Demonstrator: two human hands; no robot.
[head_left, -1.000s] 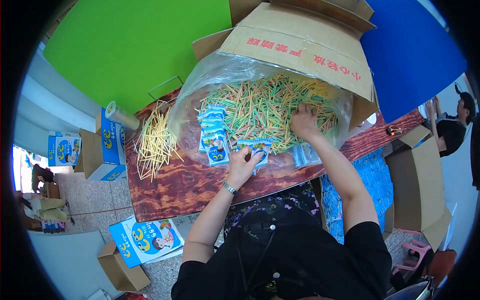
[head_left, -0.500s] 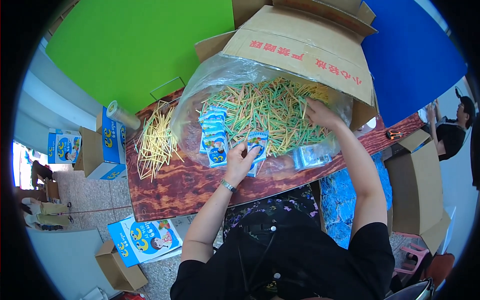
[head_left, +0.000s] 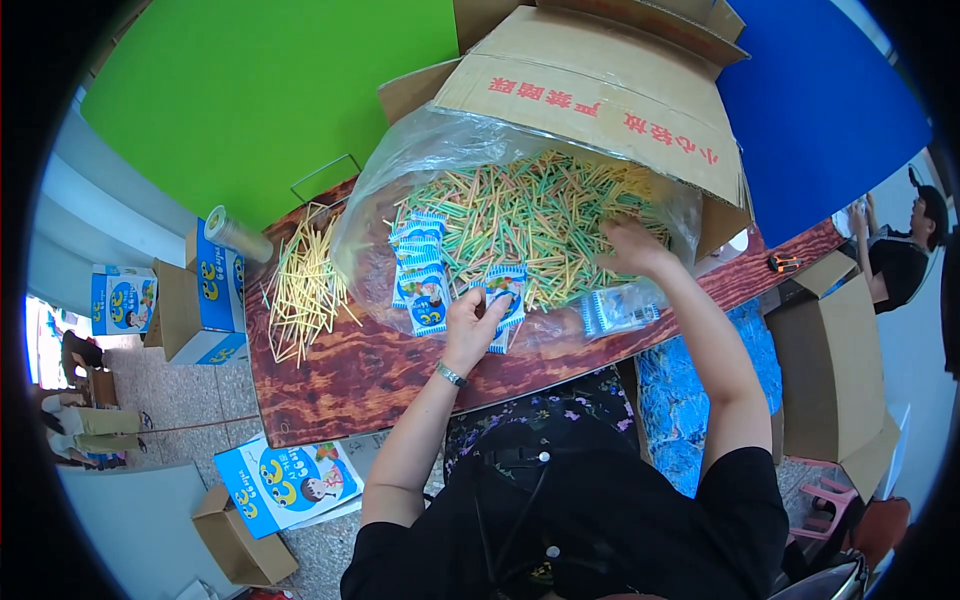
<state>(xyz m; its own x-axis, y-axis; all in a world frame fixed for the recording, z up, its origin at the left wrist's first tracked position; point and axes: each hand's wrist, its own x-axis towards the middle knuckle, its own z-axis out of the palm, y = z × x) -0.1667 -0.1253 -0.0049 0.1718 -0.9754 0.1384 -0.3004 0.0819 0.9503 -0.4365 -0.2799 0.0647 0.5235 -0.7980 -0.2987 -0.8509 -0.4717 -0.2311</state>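
My left hand [head_left: 470, 328] grips a small blue-and-white snack packet [head_left: 507, 283] at the front of the pile, thumb lying over its face. Under it the edge of another packet shows. My right hand [head_left: 636, 248] reaches into the right side of a heap of thin yellow, green and pink sticks [head_left: 530, 215]; its fingers are blurred and partly lost among them. The heap lies in a clear plastic bag [head_left: 375, 200] spilling from a cardboard carton [head_left: 600, 75]. Left of my left hand, several similar packets [head_left: 425, 285] lie overlapped in a row.
Loose pale yellow sticks [head_left: 308, 285] lie on the wooden table [head_left: 340, 390] at left, near a clear jar [head_left: 238, 235]. Flat clear-and-blue packets [head_left: 620, 308] lie by the front edge. An orange-handled tool [head_left: 785, 263] sits at right. Beside me stands an open carton [head_left: 830, 360]; a person [head_left: 905, 245] is beyond.
My right hand has shifted slightly left and down within the stick heap, and its fingers have blurred. My left hand keeps its hold on the packet. The whole view has shifted a little.
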